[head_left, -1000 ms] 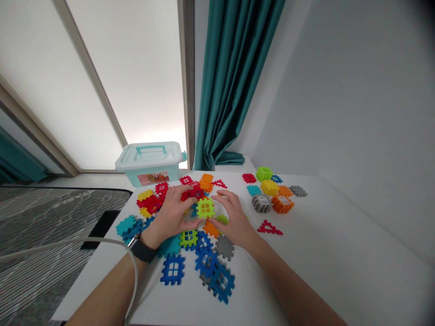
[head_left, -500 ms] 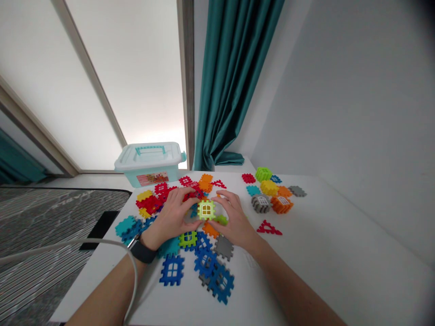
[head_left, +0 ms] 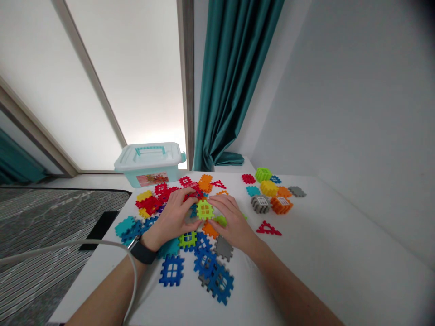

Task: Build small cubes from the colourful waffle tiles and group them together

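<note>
Between my two hands is a lime-green window block (head_left: 205, 210), a notched square piece with a four-pane window facing up. My left hand (head_left: 175, 215) grips its left side with thumb and fingers. From the right, my right hand (head_left: 231, 219) has its fingers closed on the opposite side. Under and around the hands lie loose interlocking pieces: an orange piece (head_left: 210, 229), a second lime-green window piece (head_left: 188, 239), a grey square (head_left: 223, 248) and a blue window piece (head_left: 171, 270). More green shows partly behind my right hand.
A lidded storage box (head_left: 152, 165) stands at the back left. Red pieces (head_left: 149, 204) are heaped before it. On the right sit a yellow cube (head_left: 269, 188), a grey block (head_left: 261, 204), an orange block (head_left: 282, 205) and a red triangle (head_left: 268, 227). A white cable (head_left: 102, 241) crosses my left forearm.
The lime-green window block has shifted slightly left and tilted between my hands. My right hand has moved a little left, its fingers closer over the block. My left hand is nearly still.
</note>
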`<state>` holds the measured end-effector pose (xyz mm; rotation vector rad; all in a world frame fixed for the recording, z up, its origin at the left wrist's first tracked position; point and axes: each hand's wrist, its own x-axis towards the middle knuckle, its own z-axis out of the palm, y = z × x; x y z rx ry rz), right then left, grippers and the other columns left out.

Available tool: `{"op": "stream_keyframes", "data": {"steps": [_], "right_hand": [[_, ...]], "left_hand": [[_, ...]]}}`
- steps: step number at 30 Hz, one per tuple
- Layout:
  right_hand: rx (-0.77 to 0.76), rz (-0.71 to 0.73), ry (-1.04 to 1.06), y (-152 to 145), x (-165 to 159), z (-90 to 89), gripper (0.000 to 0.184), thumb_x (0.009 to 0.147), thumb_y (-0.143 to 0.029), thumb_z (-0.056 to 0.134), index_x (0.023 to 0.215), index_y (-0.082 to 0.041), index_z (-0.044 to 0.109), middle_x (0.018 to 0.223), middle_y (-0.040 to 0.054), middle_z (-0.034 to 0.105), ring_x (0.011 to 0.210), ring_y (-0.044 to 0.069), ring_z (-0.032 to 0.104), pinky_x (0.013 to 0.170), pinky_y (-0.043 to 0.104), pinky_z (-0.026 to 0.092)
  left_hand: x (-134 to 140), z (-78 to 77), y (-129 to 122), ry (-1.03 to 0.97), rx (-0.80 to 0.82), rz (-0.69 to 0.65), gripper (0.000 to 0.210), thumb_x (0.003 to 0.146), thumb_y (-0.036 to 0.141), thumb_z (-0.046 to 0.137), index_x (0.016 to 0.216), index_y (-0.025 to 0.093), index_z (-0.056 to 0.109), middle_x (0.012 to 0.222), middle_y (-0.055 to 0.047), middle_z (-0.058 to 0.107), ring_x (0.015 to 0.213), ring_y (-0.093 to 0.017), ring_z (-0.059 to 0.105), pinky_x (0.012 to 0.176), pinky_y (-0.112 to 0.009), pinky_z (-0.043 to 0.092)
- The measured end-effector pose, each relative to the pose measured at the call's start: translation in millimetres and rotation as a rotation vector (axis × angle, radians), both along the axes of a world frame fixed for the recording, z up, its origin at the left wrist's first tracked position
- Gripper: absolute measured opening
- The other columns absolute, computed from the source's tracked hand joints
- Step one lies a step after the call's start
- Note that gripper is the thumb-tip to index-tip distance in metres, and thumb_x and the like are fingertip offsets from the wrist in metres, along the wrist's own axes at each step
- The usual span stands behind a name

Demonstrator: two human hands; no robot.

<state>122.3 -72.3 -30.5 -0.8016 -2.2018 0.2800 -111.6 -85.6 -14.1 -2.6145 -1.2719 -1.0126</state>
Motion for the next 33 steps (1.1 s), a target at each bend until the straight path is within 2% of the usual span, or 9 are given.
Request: {"op": "stream_keyframes", "data": {"steps": [11, 33], "right_hand": [[-0.011, -0.005, 0.024, -0.5, -0.4, -0.3, 0.038, 0.092, -0.023, 0.061, 0.130, -0.027, 0.056, 0.135, 0.0102, 0.061, 0.129, 0.028, 0.052, 0.110, 0.056, 0.045], [-0.046, -0.012, -0.015, -0.3, 1.6, 2.5, 0.033, 0.090, -0.020, 0.061, 0.123, -0.025, 0.059, 0.132, 0.0109, 0.059, 0.128, 0.028, 0.051, 0.108, 0.055, 0.045]], "left_hand": [[1.5, -3.9, 1.7, -0.031, 0.020, 0.005, 0.041, 0.081, 0.032, 0.074, 0.117, 0.021, 0.057, 0.130, -0.015, 0.055, 0.122, -0.033, 0.054, 0.103, -0.050, 0.047], [5.2, -7.3, 1.4, -0.045, -0.002, -0.005, 0.040, 0.082, 0.033, 0.073, 0.117, 0.021, 0.057, 0.128, -0.015, 0.056, 0.119, -0.032, 0.055, 0.100, -0.049, 0.049]]}}
